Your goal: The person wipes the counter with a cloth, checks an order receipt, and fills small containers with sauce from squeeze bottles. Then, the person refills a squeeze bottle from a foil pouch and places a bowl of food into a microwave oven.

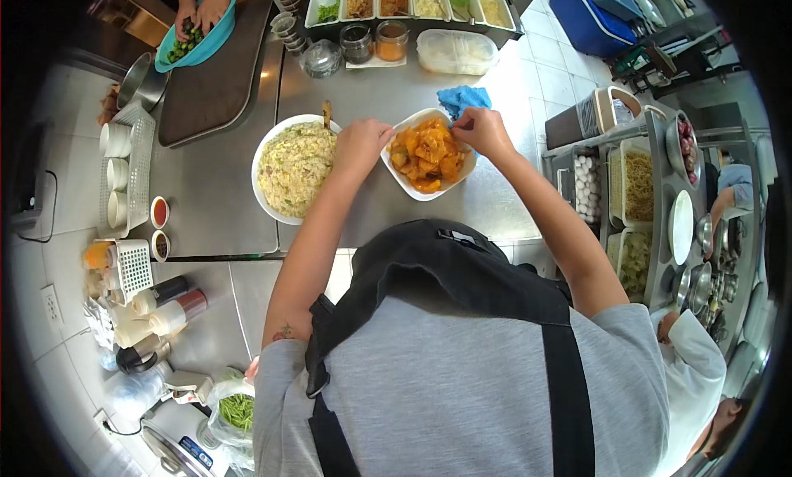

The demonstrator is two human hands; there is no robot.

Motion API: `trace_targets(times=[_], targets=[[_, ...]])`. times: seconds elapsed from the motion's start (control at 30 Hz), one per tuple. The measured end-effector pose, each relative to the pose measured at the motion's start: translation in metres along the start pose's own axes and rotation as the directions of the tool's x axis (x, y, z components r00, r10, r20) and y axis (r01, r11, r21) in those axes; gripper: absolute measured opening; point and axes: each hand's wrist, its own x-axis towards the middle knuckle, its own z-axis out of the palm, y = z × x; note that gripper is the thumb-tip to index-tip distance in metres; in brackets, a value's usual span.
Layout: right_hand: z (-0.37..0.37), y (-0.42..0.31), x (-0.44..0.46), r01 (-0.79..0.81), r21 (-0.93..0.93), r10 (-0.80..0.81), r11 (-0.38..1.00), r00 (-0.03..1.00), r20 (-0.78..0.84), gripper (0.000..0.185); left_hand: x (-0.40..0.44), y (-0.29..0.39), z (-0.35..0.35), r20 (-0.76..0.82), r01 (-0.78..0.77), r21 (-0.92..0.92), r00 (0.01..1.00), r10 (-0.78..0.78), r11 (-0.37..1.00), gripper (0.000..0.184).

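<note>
A white squarish bowl of orange, sauce-coated food stands on the steel counter. My left hand is at its left rim, fingers closed together; whether they pinch the rim or anything small is too small to tell. At the upper right rim is my right hand, thumb and fingertips pressed together over the edge of the food. To the left, partly behind my left forearm, stands a round white bowl of fried rice with a brown handle sticking out. A blue cloth lies just behind my right hand.
Behind are a row of topping trays, jars and a lidded plastic container. A dark tray lies at left. Another person's hands are in a turquoise basin. Two sauce cups stand near the left edge.
</note>
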Motion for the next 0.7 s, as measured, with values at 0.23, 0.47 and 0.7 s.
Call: trace_targets(times=[0.23,0.47,0.7], targets=[[-0.037,0.037,-0.013,-0.057,0.095,0.063,0.994,0.996,-0.061,0.015,-0.016,0.000,0.000,0.057,0.061,-0.053,0.997,-0.058,0.997,0.023],[0.007,0.065,-0.022,0.145,-0.160,-0.177,0.976,0.961,-0.211,0.016,-0.022,0.010,-0.021,0.263,0.191,-0.041,0.949,-0.173,0.981,0.025],[-0.003,0.073,-0.005,0.001,0.102,0.013,0.995,0.991,-0.132,0.020,0.013,0.008,0.011,-0.026,-0.044,-0.166,0.999,0.040,0.985,0.029]])
